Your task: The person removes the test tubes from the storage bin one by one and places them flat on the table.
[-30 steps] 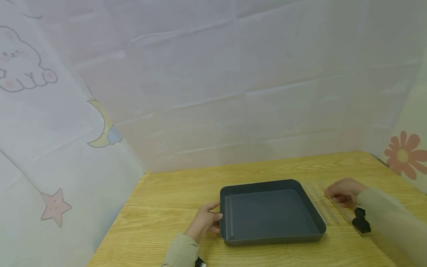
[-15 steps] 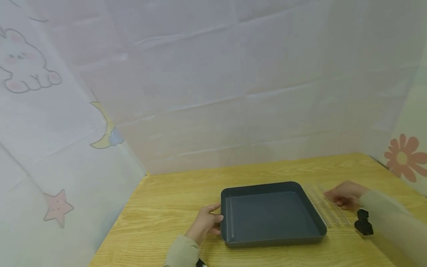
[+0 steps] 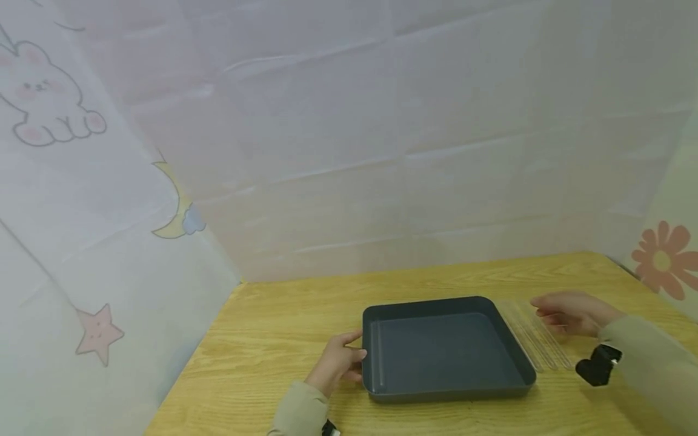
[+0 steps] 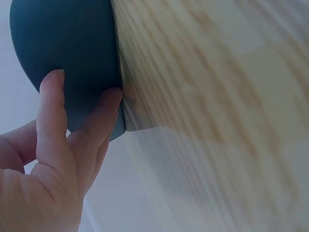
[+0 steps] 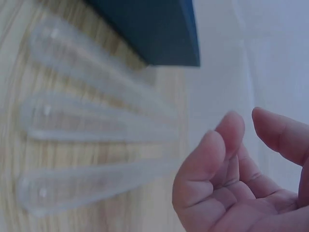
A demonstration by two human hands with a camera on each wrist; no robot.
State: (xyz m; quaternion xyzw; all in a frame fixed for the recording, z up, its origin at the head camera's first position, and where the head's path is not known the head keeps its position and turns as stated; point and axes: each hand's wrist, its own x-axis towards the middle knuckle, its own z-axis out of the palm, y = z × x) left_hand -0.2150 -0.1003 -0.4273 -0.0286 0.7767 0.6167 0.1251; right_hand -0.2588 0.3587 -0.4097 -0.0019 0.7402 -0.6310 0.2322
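A dark grey rectangular baking pan (image 3: 447,351) lies on the table. My left hand (image 3: 336,363) is at its left side, and in the left wrist view its extended fingers (image 4: 52,116) touch the outer wall. One clear tube (image 3: 378,357) lies inside the pan along the left wall. Several more clear, round-ended tubes (image 5: 91,123) lie side by side on the table, just right of the pan. Beside their far ends hovers my right hand (image 3: 569,312), fingers bent and thumb apart, with nothing between them.
The wooden table (image 3: 294,309) extends around the pan. At its back stands a pale, creased sheet wall (image 3: 327,151). A patterned sheet with a pink star (image 3: 100,334) hangs at the left, and one with a red flower (image 3: 661,260) at the right.
My right hand shifted the rightmost tube left, in line with the others, then let go and drew slightly right. My left hand stayed against the pan.
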